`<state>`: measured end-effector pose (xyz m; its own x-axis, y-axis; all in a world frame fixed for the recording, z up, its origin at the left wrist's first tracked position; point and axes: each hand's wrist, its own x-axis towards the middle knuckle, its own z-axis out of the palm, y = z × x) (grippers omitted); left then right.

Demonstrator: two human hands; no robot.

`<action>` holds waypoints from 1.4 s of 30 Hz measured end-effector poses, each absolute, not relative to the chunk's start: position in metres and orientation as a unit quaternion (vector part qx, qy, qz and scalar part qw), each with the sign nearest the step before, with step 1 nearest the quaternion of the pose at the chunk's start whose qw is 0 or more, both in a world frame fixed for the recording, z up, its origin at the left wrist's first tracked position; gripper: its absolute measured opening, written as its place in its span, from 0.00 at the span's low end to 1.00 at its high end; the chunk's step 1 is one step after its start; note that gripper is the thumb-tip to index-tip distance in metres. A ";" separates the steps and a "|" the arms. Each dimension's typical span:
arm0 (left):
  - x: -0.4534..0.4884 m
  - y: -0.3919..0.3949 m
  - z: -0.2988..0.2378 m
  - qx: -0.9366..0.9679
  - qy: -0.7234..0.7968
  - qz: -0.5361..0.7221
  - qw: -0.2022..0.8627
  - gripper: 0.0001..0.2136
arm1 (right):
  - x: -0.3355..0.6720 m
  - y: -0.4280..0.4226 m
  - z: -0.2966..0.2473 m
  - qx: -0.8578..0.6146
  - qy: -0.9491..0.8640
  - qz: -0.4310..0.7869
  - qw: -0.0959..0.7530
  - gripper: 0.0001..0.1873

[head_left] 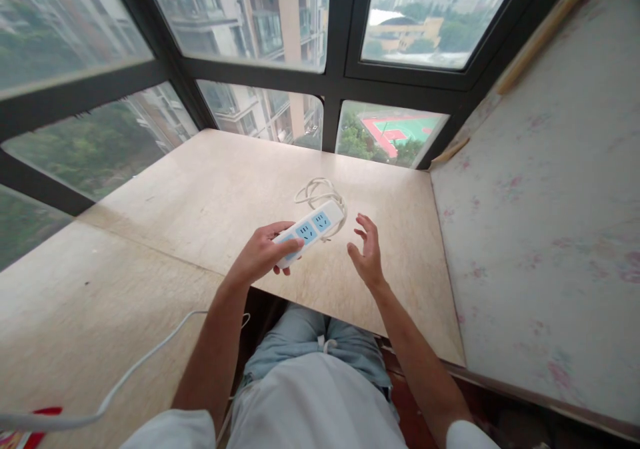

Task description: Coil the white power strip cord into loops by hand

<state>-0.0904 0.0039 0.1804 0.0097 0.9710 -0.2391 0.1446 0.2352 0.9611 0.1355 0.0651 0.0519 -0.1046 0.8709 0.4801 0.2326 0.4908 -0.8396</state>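
A white power strip (pixel 313 227) with blue socket faces is held in my left hand (pixel 264 252). The thumb lies over its near end and the fingers wrap beneath. It tilts up toward the right, its sockets facing me. Beyond its far end a pale looped cord (pixel 320 186) shows, partly hidden behind the strip. My right hand (pixel 367 249) hovers to the right of the strip, apart from it, fingers curved and spread with nothing between them.
A beige stone-like sill (pixel 400 236) spreads under my hands, bordered by dark window frames (pixel 345 36) and a flowered wall (pixel 535 236) at the right. A white cable (pixel 145 359) crosses the lower left. There a red item (pixel 37 429) lies at the picture's edge.
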 end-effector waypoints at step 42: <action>-0.171 -0.018 0.034 0.230 0.556 0.683 0.414 0.34 | 0.088 0.127 -0.038 -0.384 -0.724 0.493 0.292 0.34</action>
